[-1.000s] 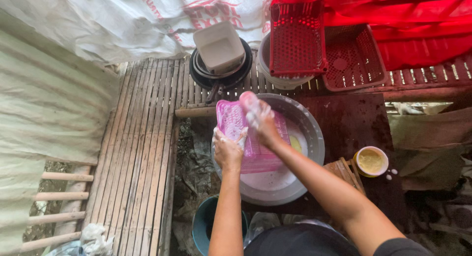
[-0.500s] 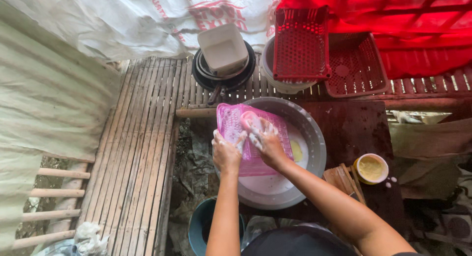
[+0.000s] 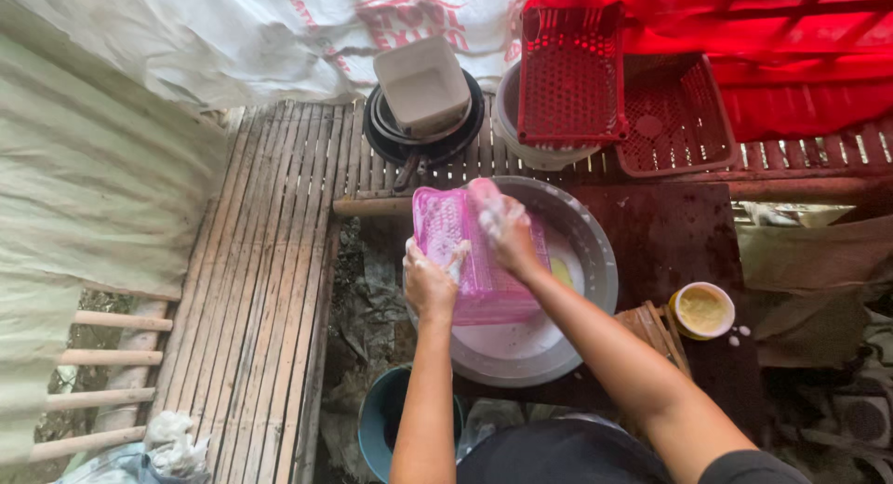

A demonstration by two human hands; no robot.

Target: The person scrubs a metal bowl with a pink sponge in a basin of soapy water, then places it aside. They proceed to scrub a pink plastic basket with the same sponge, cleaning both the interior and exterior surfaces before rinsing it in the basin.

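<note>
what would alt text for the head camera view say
A person's soapy left hand grips a pink plastic basket over a round metal basin while the right hand rubs its inside. Red baskets and stacked dishes sit behind on a bamboo slat platform.

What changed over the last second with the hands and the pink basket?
The right hand, soapy, slid from the top edge of the pink basket down over its face, then back up toward the top. The left hand kept its grip on the basket's left side. The basket stayed propped over the metal basin; the red baskets did not move.
</note>
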